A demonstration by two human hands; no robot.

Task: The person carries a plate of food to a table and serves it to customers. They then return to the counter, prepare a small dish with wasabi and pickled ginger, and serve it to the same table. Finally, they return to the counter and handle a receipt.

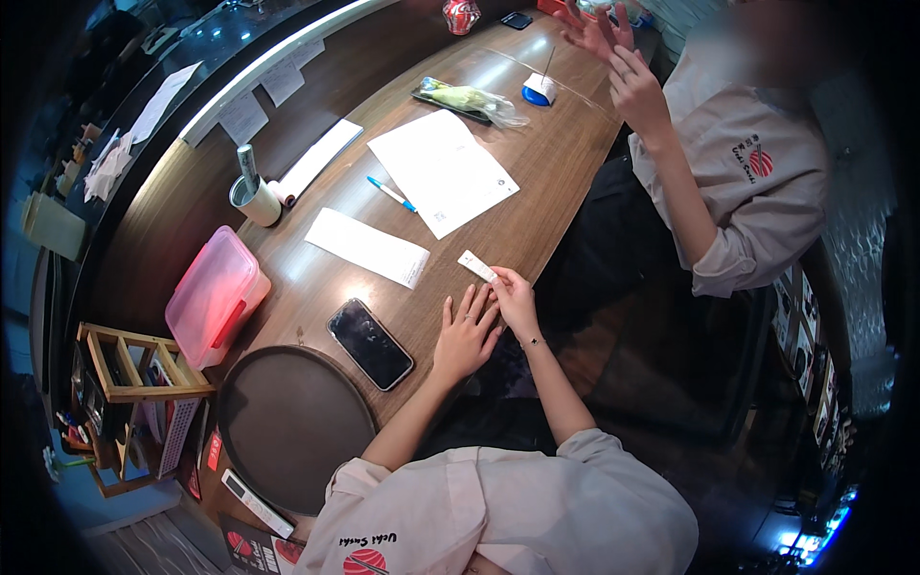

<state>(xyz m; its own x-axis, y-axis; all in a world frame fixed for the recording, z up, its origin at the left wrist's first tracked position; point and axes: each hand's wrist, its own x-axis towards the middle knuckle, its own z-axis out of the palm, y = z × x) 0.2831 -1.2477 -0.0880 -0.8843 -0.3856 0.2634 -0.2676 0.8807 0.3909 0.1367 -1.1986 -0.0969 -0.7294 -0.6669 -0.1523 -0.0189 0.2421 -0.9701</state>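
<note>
The scene is filled mostly by a brown wooden table [546, 158], at whose right side a co-worker [757, 206] in a pale shirt is seen with both hands raised. At the near left of the table a round dark tray [297, 426] is placed, and near it a pink lidded box [216, 292]. A large white sheet [446, 172] is laid farther up, with a long paper slip [367, 247] just beside it. The left hand [467, 335] is rested palm down by the table's near edge, its fingers spread; nothing is seen gripped by it, and whether anything is covered by the palm cannot be told. By the right hand [517, 305] one end of a narrow white strip [477, 265] is pinched between thumb and fingers, the free end being pointed toward the sheet. A black phone [371, 343] is set to the left of the hands, and a blue and white pen [391, 194] lies against the sheet's left side. Because only one end is pinched, the strip could be bent or let slip, and, so near the edge, it might be lost off the table. By a wide leftward sweep of the left forearm, the phone could be nudged.
</note>
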